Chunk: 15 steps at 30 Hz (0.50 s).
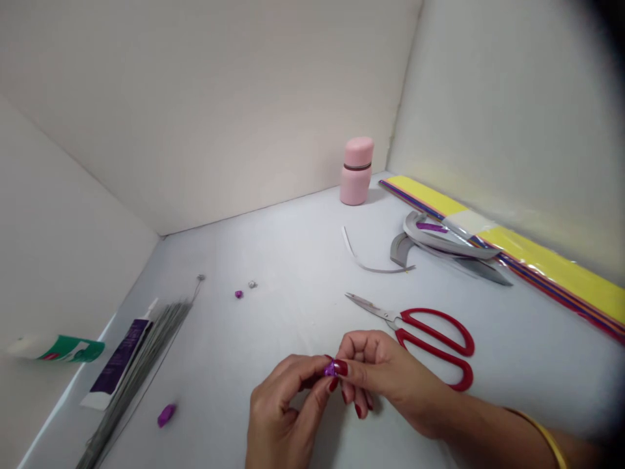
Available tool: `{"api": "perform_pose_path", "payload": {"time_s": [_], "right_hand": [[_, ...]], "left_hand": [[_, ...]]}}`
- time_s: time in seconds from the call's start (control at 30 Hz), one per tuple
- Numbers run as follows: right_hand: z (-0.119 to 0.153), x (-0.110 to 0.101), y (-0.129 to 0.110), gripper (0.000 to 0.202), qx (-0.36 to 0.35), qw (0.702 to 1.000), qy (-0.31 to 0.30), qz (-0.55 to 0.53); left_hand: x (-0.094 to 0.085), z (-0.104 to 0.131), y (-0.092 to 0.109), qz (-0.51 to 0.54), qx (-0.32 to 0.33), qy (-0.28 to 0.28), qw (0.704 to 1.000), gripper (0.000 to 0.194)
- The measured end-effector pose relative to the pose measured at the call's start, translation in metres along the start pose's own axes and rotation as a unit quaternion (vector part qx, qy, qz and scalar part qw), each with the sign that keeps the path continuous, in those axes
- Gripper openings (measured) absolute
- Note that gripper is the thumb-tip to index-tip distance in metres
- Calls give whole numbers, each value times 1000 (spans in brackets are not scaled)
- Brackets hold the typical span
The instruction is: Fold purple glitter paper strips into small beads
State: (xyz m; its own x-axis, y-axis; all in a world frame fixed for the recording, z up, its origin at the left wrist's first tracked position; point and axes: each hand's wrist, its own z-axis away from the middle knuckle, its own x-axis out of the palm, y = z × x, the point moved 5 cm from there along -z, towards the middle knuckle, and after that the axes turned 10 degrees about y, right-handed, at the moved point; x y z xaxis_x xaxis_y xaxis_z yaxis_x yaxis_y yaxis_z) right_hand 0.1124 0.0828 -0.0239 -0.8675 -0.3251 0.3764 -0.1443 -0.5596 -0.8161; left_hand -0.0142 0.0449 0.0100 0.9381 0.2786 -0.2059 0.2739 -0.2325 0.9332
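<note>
Near the bottom middle, my left hand [290,407] and my right hand [374,371] meet at the fingertips. A small shiny purple piece [330,369] is pinched between them, with the thumb and forefinger of each hand on it. Red-handled scissors [434,339] lie just beyond my right hand, blades pointing left. Off to the left on the table are a purple lump [166,415], a tiny purple ball [239,294] and a tiny silver ball [252,284].
At the left lie a bundle of grey wires [141,371], a purple-and-white tube [120,361] and a green-and-white tube [73,348]. A pink flask [356,170] stands at the back. Grey strips [439,242] and yellow-topped packaged sheets [541,254] lie at the right.
</note>
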Motion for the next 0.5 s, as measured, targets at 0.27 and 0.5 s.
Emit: {"api": "perform_pose_path", "payload": {"time_s": [0.27,0.5], "right_hand": [[0,3,0,30,16,999,-25,-20],[4,6,-4,31,-16,1000,-23,-11]], "left_hand": [[6,2,-8,34,-94,-39,994,10],[6,4,-17,141,-228,-3,963,11]]}}
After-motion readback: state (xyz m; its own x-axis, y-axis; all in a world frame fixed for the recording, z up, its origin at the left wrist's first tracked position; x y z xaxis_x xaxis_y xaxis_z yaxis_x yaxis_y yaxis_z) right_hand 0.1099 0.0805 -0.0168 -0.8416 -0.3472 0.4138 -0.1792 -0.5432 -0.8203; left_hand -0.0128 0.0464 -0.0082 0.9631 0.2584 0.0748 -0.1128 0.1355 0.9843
